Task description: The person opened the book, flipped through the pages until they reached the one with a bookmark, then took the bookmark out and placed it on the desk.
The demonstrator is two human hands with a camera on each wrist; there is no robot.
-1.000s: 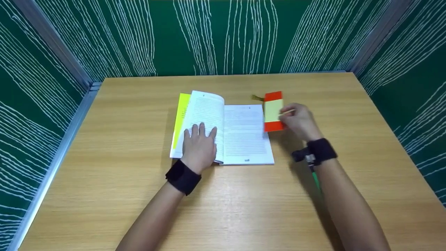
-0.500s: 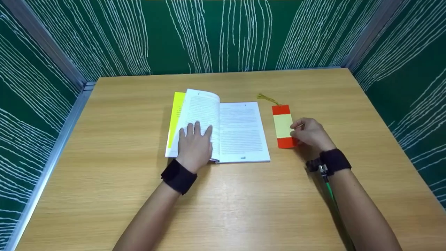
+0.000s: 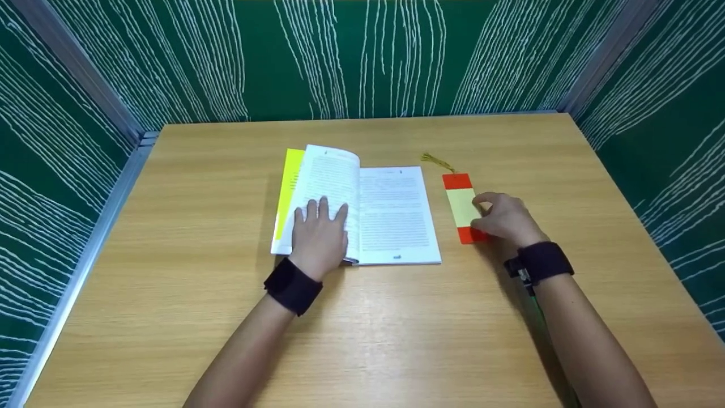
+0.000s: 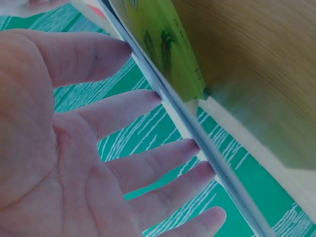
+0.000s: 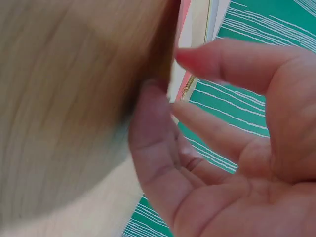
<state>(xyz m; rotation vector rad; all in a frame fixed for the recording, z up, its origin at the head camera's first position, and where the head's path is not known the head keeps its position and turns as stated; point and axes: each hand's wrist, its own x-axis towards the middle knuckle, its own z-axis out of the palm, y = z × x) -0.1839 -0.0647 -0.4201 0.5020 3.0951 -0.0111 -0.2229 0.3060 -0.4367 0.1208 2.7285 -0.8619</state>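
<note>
An open book (image 3: 396, 218) lies in the middle of the table, its left pages lifting a little over a yellow inner cover. My left hand (image 3: 320, 241) rests on the left page with fingers straight and spread; the left wrist view shows the fingertips against the book (image 4: 182, 108) edge. To the right lies a red and pale yellow bookmark (image 3: 463, 207) with a gold tassel (image 3: 436, 161). My right hand (image 3: 507, 218) is at its right edge, thumb and index finger parted. Up close, the right wrist view has the bookmark (image 5: 183, 39) edge-on beside the thumb and fingertips.
The wooden table (image 3: 362, 334) spreads around the book and bookmark. Green walls (image 3: 396, 62) with white streaks stand behind and at both sides. Each wrist wears a black strap (image 3: 293, 286), and a green cable runs along the right forearm.
The bookmark, held over the book's right edge a second ago, has moved right and toward me and now lies on the table. My right thumb and index finger have parted. The left hand stays put.
</note>
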